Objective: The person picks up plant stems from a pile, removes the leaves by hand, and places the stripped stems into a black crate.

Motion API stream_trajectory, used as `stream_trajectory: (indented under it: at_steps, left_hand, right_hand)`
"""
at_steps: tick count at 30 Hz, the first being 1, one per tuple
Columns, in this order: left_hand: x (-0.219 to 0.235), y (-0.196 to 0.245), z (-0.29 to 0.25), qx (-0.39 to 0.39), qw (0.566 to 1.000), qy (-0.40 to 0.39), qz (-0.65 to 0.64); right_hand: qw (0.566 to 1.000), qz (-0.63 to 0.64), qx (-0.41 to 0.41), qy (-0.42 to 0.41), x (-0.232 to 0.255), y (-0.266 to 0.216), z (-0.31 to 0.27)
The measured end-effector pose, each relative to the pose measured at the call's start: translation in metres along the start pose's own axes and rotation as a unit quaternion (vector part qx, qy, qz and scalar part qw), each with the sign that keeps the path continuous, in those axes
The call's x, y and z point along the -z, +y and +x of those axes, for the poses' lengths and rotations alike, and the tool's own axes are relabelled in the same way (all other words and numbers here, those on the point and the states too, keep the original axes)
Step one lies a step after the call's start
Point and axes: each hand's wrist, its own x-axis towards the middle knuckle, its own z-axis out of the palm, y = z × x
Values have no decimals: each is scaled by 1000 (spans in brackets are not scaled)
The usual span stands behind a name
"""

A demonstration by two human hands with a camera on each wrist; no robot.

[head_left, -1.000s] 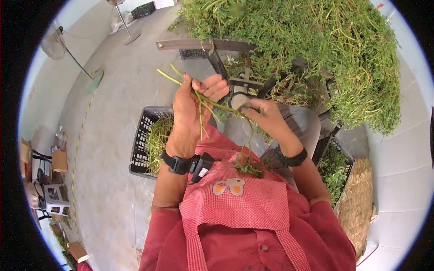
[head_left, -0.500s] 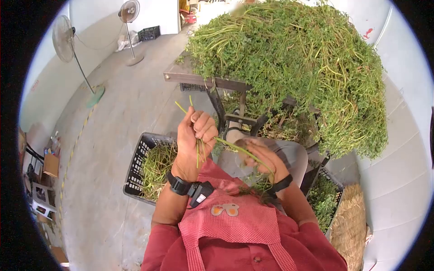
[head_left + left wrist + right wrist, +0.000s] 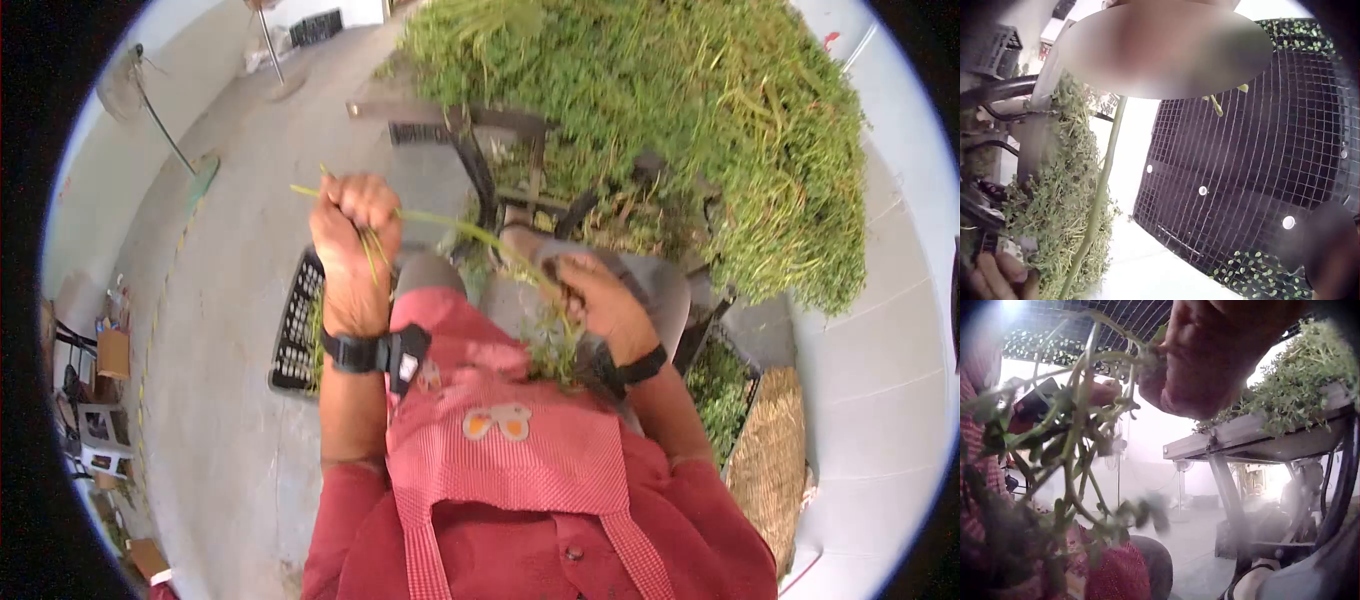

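My left hand [image 3: 357,215] is curled in a fist round several thin green stems, their cut ends poking out past the thumb side. One longer stem [image 3: 450,224] stretches from this fist across to my right hand [image 3: 597,300], whose fingers curl round it near its leafy end. In the left wrist view that stem [image 3: 1100,194] runs down toward the right hand [image 3: 1000,275]; the left hand itself is blurred. Leafy sprigs [image 3: 1079,419] hang below the right hand [image 3: 1204,369] in the right wrist view, close over the red checked apron [image 3: 520,450].
A large heap of leafy greens [image 3: 650,110] covers a metal-framed table [image 3: 370,110] ahead. A black crate [image 3: 295,330] stands by the left knee, another crate of greens [image 3: 725,395] at the right beside a straw bundle [image 3: 770,440]. Fans [image 3: 165,120] stand far left.
The left hand's straightened fingers have closed round the stems, and that hand has moved left. The right hand has drawn down and away, with the stem now stretched between both hands.
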Motion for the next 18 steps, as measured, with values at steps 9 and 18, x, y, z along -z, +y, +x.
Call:
stream_trajectory:
  at_steps: [9, 18]
  left_hand:
    - [25, 10, 7, -28, 998, 63, 9]
    - [34, 13, 10, -34, 996, 67, 37]
  right_hand:
    - [990, 0, -53, -132, 7, 16, -5]
    - [992, -27, -30, -120, 9, 11, -15]
